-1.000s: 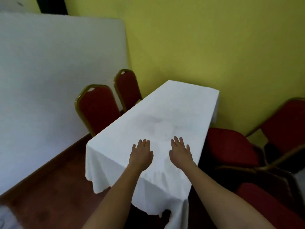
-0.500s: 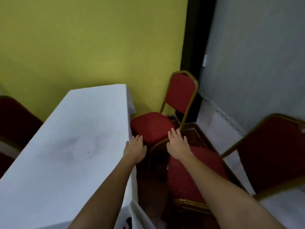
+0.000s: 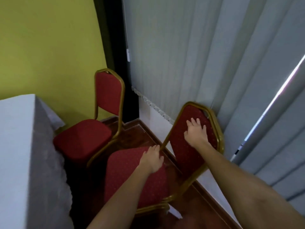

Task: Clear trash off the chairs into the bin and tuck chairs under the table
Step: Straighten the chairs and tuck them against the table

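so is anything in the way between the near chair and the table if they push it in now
Nothing visible blocks it. The near chair, with the left hand over its seat and the right hand on its backrest, faces the table across a dark gap. The second chair sits farther along, beside that path. Under the tablecloth is hidden.

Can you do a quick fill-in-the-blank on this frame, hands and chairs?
1. The right hand lies flat on the near chair's ____.
2. The left hand rests on that chair's ____.
3. The far chair stands beside the table, which is covered by a ____ cloth.
4. The chairs' frames are ____ coloured.

Missing words: backrest; seat; white; gold
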